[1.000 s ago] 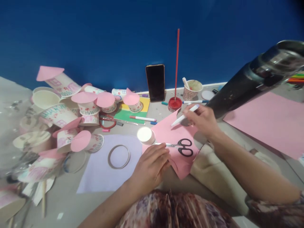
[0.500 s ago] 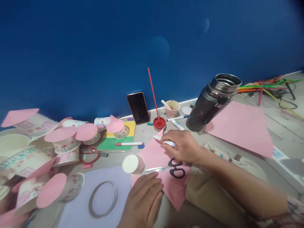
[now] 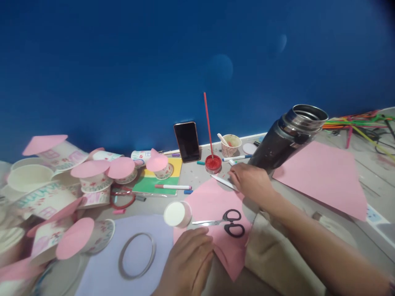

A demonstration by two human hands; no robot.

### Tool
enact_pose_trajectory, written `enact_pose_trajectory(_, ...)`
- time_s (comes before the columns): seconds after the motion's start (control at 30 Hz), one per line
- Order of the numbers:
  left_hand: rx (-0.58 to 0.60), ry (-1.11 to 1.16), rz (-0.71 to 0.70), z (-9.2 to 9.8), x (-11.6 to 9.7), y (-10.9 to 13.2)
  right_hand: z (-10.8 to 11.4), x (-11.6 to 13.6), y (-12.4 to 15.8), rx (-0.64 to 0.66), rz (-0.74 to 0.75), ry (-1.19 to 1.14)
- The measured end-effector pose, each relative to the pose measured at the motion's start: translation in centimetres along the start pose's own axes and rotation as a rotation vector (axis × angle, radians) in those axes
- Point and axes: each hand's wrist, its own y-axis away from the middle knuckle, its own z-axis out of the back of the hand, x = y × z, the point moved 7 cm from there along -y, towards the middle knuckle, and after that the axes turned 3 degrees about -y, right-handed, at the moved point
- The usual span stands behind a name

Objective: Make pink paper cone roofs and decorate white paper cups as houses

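My left hand lies flat with fingers stretched out over the lower left of the cut pink paper, holding nothing. My right hand is at the paper's upper right, fingers curled down over a small white tube that shows only at one end. Whether the fingers grip the tube is hidden. A white marker lies on the paper just left of these fingers. Black-handled scissors rest on the paper between my hands, blades pointing left toward a white paper cup lying tilted.
Several decorated paper cups with pink tops crowd the left. A tape ring lies on lilac paper. At the back stand a phone, a red pot with a stick and a dark flask. Pink paper lies at right.
My right hand has let go of the marker, which now lies on the pink paper, and has moved up and right onto the white tube. My left hand stays put.
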Motion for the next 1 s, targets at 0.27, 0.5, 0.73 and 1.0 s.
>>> enact_pose_trajectory(0.27,-0.044,0.103,0.108,0.2,-0.8,-0.3,-0.8,-0.4,-1.1,0.036,0.022,0.134)
enact_pose_trajectory(0.5,-0.149,0.114,0.084,3.8,-2.0,-0.7,0.4,1.5,-1.3,0.135,0.059,0.201)
enact_pose_trajectory(0.73,-0.201,-0.228,0.304,6.3,0.7,0.7,2.3,1.7,-0.4,0.152,-0.013,0.227)
enact_pose_trajectory(1.0,-0.17,-0.132,0.617,5.9,5.7,1.1,1.3,2.8,1.6,0.169,-0.001,0.052)
